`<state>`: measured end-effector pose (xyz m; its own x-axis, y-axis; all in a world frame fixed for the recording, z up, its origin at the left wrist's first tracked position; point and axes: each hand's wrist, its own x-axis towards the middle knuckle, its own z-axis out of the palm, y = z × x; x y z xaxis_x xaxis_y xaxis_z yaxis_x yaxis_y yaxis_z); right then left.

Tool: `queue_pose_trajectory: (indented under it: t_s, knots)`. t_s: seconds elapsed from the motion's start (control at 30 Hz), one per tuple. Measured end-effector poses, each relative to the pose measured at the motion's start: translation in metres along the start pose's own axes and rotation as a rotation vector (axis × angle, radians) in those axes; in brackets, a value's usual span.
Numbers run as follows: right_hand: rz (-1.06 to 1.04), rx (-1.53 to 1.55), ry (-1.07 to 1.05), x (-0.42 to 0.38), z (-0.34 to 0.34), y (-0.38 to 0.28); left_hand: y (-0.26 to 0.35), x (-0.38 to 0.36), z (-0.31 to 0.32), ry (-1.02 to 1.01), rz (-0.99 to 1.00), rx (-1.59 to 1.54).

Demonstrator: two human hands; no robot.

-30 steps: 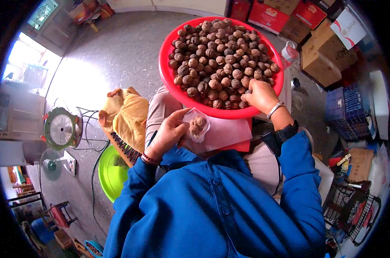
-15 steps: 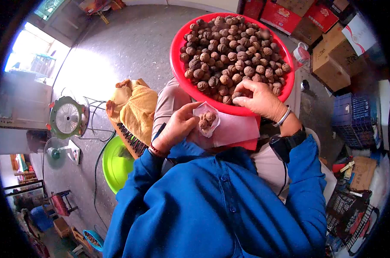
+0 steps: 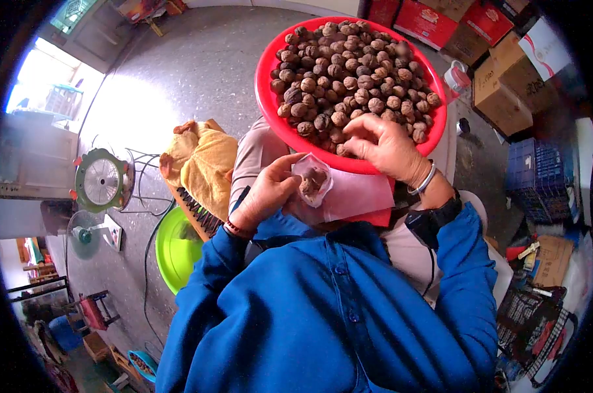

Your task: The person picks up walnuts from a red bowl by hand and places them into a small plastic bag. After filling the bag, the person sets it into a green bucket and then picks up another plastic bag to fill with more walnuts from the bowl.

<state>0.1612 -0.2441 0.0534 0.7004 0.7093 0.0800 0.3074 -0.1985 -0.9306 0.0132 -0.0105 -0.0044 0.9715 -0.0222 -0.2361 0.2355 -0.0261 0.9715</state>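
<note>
A red basin (image 3: 262,98) heaped with walnuts (image 3: 349,72) rests over my lap. My left hand (image 3: 270,190) grips the edge of a small translucent plastic bag (image 3: 339,196), its mouth spread with a few walnuts showing inside. Over the near rim of the basin, my right hand (image 3: 391,150) has its fingers curled together, pointing down and left toward the bag. They seem closed on a walnut, mostly hidden by the fingers. A silver bangle and a black wrist device sit on the right wrist.
Left of my leg, a yellow cloth (image 3: 205,164) covers part of a wooden seat beside a lime-green basin (image 3: 179,252). Two fans (image 3: 103,181) and cables stand on the floor. Cardboard boxes (image 3: 503,98) and a blue crate (image 3: 539,180) line the right side.
My right hand has moved slightly left, closer to the bag, with its fingers more curled. My left hand stays on the bag, whose mouth has shifted a little.
</note>
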Motion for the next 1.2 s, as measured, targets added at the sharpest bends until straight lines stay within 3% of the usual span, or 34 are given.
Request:
queue_pose_trajectory:
  t_s: [0.03, 0.07, 0.17, 0.2, 0.37, 0.67, 0.9, 0.97, 1.1, 1.17, 1.2]
  knots:
    - [0.015, -0.007, 0.051, 0.001, -0.006, -0.007, -0.002, 0.001, 0.0, -0.002, 0.001, 0.0]
    - [-0.042, -0.243, 0.16, 0.003, -0.011, 0.004, -0.004, 0.002, -0.001, -0.003, 0.019, 0.001]
    - [0.094, -0.39, 0.28, 0.006, -0.026, 0.007, -0.001, 0.002, -0.002, -0.012, 0.014, 0.012]
    - [0.011, -0.471, 0.35, 0.008, -0.032, 0.029, 0.001, 0.002, -0.002, -0.017, -0.011, 0.023]
    - [0.085, -0.909, 0.425, 0.009, -0.044, 0.045, -0.003, 0.001, -0.004, -0.012, -0.032, -0.02]
    - [0.253, -0.892, 0.291, 0.013, -0.04, 0.056, -0.001, -0.001, -0.004, -0.02, -0.015, -0.034]
    - [0.213, -0.894, 0.31, 0.017, -0.04, 0.064, -0.004, 0.0, -0.003, -0.019, 0.025, -0.031]
    - [0.331, -0.922, 0.307, 0.024, -0.041, 0.066, 0.0, -0.002, -0.002, -0.014, 0.029, -0.022]
    - [0.298, -0.862, 0.3, 0.019, -0.042, 0.062, -0.007, -0.001, -0.007, -0.023, -0.029, -0.018]
    - [0.09, -0.832, 0.363, 0.014, -0.042, 0.061, 0.0, -0.003, -0.006, -0.028, -0.048, -0.028]
    - [0.088, -0.833, 0.364, 0.013, -0.043, 0.061, 0.002, -0.003, -0.005, -0.035, -0.072, -0.039]
